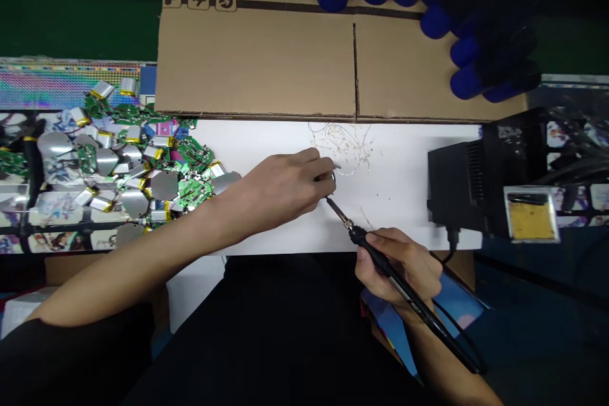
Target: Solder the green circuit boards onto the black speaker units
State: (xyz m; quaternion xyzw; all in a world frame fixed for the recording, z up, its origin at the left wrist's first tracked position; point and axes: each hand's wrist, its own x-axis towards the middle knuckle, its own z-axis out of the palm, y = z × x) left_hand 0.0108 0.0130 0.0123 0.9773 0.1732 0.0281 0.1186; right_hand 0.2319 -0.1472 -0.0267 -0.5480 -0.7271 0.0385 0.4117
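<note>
Metal part (336, 166) half-hidden in left hand (280, 193)

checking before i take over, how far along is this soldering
Done: thin wire trimmings lie tangled on the white sheet. In hand: the left hand pinches a tiny metal piece near the tip of the soldering iron in the right hand. Remaining: a heap of green circuit boards and pouch batteries.

open white paper (409, 203) between circuit boards (193, 190) and soldering station (457, 184); cardboard box (257, 63) blocks beyond
</note>
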